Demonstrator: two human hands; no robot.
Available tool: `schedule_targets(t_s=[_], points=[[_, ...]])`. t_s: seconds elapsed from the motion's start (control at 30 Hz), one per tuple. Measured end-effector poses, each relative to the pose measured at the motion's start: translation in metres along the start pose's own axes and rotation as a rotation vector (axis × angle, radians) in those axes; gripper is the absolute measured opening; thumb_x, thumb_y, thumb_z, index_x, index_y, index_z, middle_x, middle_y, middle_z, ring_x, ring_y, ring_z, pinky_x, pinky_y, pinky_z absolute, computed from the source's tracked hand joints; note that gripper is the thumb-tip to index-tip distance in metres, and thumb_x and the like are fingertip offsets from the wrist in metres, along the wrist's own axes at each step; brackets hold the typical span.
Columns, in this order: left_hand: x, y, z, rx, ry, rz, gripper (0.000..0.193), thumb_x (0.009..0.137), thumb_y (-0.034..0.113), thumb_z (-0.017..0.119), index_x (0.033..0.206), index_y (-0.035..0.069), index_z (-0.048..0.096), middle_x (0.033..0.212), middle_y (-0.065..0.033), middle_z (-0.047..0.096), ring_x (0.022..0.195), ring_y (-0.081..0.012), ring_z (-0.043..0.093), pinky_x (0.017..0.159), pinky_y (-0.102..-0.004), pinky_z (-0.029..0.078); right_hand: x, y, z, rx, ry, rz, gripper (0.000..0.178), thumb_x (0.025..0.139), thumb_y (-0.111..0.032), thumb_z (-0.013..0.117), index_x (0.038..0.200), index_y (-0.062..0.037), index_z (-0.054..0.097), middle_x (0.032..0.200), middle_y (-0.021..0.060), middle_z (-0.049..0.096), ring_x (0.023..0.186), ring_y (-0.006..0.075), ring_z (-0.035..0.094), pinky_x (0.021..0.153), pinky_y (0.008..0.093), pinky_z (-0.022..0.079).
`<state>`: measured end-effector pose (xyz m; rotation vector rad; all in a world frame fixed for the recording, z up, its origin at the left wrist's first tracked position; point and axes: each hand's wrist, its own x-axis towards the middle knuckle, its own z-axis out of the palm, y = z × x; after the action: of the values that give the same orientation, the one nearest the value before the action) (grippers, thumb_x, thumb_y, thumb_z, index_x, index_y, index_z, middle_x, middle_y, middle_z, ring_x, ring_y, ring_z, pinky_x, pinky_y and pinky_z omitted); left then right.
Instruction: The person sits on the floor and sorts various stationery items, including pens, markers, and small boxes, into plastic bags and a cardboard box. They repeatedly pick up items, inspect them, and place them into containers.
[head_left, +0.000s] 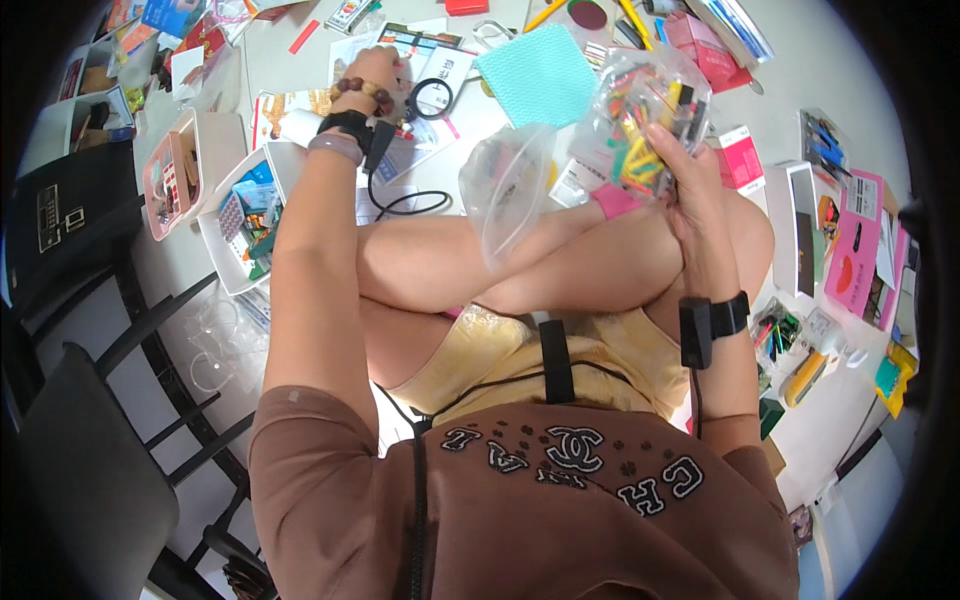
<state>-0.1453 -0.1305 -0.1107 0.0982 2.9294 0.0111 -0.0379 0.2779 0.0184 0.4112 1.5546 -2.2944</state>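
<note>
My right hand (690,170) is closed on a clear plastic bag (640,120) full of small yellow, green, red and black pieces, raised above my right knee. At the far left, my left hand (370,75) reaches down among papers and cards (440,65). Its fingertips are bent away from me and mostly hidden, so a hold cannot be made out. Just right of that wrist lies a round black-rimmed ring (432,98). Between my hands, another clear zip bag (510,190) rests by my crossed legs; its contents are unclear. A turquoise textured cloth (538,75) lies behind it.
A white bin of small packages (230,245) and a pink-and-white box (178,180) stand left of my left arm. A black chair (90,460) is at the lower left. A pink box (858,240) and a yellow-handled tool (805,378) lie to the right.
</note>
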Motion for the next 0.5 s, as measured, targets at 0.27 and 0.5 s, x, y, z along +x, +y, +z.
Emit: schedule_targets(t_s=[0.27,0.5], points=[[-0.062,0.123,-0.163,-1.309,0.074,0.278,0.009,0.081,0.008,0.066,0.088,0.004,0.063,0.075,0.0002,0.063,0.067,-0.0047,0.056,0.060,-0.0192,0.045,-0.005,0.005,-0.002,-0.090,0.035,-0.109,0.028,0.079,-0.014,0.070,0.101,0.0029,0.063,0.092,0.0069,0.066,0.078,0.0108,0.061,0.070,0.0246,0.050],[-0.146,0.273,-0.153,-1.393,0.048,0.119,0.009,0.081,0.004,0.066,0.089,0.001,0.064,0.081,-0.0009,0.065,0.071,-0.0053,0.058,0.065,-0.0193,0.047,-0.006,0.010,-0.010,-0.101,-0.045,-0.182,0.024,0.080,-0.018,0.070,0.097,-0.0009,0.065,0.084,0.0016,0.065,0.072,0.0067,0.058,0.063,0.0213,0.047]])
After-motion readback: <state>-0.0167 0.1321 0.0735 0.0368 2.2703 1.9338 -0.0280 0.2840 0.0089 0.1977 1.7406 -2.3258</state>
